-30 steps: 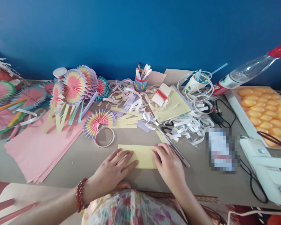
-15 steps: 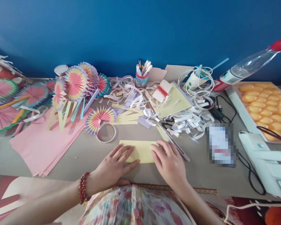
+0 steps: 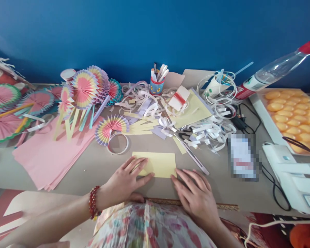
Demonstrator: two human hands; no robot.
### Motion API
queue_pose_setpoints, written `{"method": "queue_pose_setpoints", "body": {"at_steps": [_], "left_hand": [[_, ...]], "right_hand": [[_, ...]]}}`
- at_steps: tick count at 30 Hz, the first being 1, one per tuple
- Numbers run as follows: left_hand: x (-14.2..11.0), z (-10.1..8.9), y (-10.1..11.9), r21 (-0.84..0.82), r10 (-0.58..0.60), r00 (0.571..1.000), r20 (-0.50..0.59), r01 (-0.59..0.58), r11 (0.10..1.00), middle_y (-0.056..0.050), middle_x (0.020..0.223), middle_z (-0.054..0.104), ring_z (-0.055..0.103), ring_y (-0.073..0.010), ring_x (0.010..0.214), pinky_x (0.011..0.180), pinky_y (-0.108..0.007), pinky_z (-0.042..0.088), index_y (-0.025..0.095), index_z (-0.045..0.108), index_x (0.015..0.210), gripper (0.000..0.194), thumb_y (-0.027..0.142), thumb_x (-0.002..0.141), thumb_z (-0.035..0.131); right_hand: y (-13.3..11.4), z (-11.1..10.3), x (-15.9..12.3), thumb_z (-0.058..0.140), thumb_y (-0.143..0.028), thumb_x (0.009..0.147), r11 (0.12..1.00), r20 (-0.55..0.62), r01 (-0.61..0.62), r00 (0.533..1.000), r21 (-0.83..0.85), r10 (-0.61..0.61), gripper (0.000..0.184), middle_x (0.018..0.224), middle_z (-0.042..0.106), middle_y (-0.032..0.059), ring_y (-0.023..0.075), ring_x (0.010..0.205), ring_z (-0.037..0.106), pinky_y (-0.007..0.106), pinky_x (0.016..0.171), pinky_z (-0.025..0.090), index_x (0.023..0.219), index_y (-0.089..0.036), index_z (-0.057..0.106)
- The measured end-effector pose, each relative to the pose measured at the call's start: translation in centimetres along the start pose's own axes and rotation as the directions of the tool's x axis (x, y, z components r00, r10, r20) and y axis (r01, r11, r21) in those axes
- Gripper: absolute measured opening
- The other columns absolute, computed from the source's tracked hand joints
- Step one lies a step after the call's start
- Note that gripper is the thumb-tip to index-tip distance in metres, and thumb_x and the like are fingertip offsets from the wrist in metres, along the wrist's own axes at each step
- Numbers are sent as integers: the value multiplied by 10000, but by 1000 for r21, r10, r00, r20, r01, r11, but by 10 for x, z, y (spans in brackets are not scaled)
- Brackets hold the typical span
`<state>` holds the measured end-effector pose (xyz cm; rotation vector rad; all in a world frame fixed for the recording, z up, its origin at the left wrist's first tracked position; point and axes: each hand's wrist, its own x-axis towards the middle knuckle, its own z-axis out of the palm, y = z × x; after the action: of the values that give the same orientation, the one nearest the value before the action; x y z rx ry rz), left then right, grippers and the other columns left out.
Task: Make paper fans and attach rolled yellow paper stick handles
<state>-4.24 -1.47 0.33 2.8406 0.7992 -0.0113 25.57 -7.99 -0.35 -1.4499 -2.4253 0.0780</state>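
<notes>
A folded yellow paper rectangle (image 3: 158, 164) lies flat on the grey table (image 3: 98, 168) in front of me. My left hand (image 3: 125, 182), with a red bead bracelet on the wrist, rests open with fingers spread on the paper's left part. To the right, my right hand (image 3: 196, 194) lies open and flat on the table, fingertips at the paper's lower right corner.
Pink paper sheets (image 3: 49, 158) lie at left under colourful pleated paper fans (image 3: 85, 88). A tape ring (image 3: 117, 144), paper strips (image 3: 209, 132), scissors (image 3: 183, 132), a ruler (image 3: 192, 156), a pen cup (image 3: 156, 84), a plastic bottle (image 3: 274, 74) and cables (image 3: 276, 193) crowd the back and right.
My right hand slid off the yellow paper, back toward me and rightward, uncovering its right end. The left hand stayed on the paper.
</notes>
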Motion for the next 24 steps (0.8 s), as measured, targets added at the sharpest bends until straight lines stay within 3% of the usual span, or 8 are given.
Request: {"method": "queue_pose_setpoints", "body": {"at_steps": [3,6,9,11,17,21,24], "left_hand": [[0,-1,0,10,4,1000,6,-4,1000,-200,1549,354,350,-385,1414,1137,-587,294,314,344,1521,856,707,807,604],[1,-5,1,15,2,1000,28,-2,1000,-192,1548,358,351,-384,1412,1136,-590,286,322,370,1507,806,719,831,559],[4,-8,3,27,-7,998,59,5,1000,-202,1542,361,365,-394,1399,1134,-594,274,313,393,1494,799,750,836,512],[5,-10,6,40,-15,997,80,12,999,-209,1542,358,371,-404,1392,1134,-598,259,314,356,1514,833,769,830,493],[9,-8,13,84,-42,993,108,33,996,-209,1556,355,350,-412,1415,1141,-611,189,359,185,1571,918,818,815,428],[-3,-5,11,68,-53,996,67,48,997,-166,1608,298,273,-336,1474,1177,-616,34,330,239,1567,836,797,876,306],[-22,-4,8,80,-95,995,33,92,993,-97,1615,310,272,-321,1476,1180,-615,-86,308,308,1549,781,756,910,320]], "right_hand": [[14,-10,-14,566,-215,917,998,-84,-54,995,-29,51,253,1211,713,57,270,1071,608,475,975,440,1126,-247,705],[12,-13,-6,561,-205,926,998,-151,-64,987,6,64,265,1163,724,78,244,1004,627,412,911,480,1149,-232,701],[-2,-6,16,542,-220,958,992,-24,86,996,88,-84,334,1252,691,78,228,1120,602,371,959,470,1276,-208,642],[-11,2,30,519,-232,978,983,55,119,990,142,-128,328,1293,671,76,227,1178,576,392,1039,430,1283,-199,637],[-18,16,32,501,-184,989,982,0,70,997,173,-71,315,1282,684,57,206,1189,584,468,1161,295,1263,-228,650],[-18,16,29,494,-182,991,979,-19,38,999,200,-35,316,1272,694,43,188,1181,595,487,1209,198,1255,-249,654],[-18,16,30,503,-166,984,971,-25,30,999,239,-25,308,1274,696,30,184,1183,596,492,1221,156,1241,-242,656]]}}
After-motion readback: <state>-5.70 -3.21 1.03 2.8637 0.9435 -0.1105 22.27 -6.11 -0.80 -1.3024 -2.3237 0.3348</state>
